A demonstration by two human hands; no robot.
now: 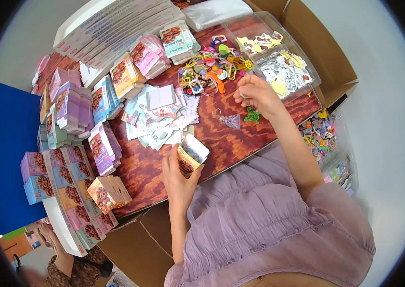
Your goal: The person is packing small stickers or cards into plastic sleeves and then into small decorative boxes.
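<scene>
Left hand (179,177) is gripping a small open box (189,158) between fingers and thumb, near the front edge of the table (236,139), beside the card pile (164,115). Right hand (259,95) is hovering with bent fingers near colourful trinkets (221,74); cannot tell whether it is gripping anything.

Card pile (165,120) left of trinkets (212,71); carton (188,160) before pile; tray (306,62) right of trinkets.

Table with glossy red-brown marbled top (141,173) fills frame centre. Flat deep-blue panel (9,143) stands at left. Plain pale-grey surface (386,143) spans right side, wall or floor unclear. Light is bright, even.
</scene>
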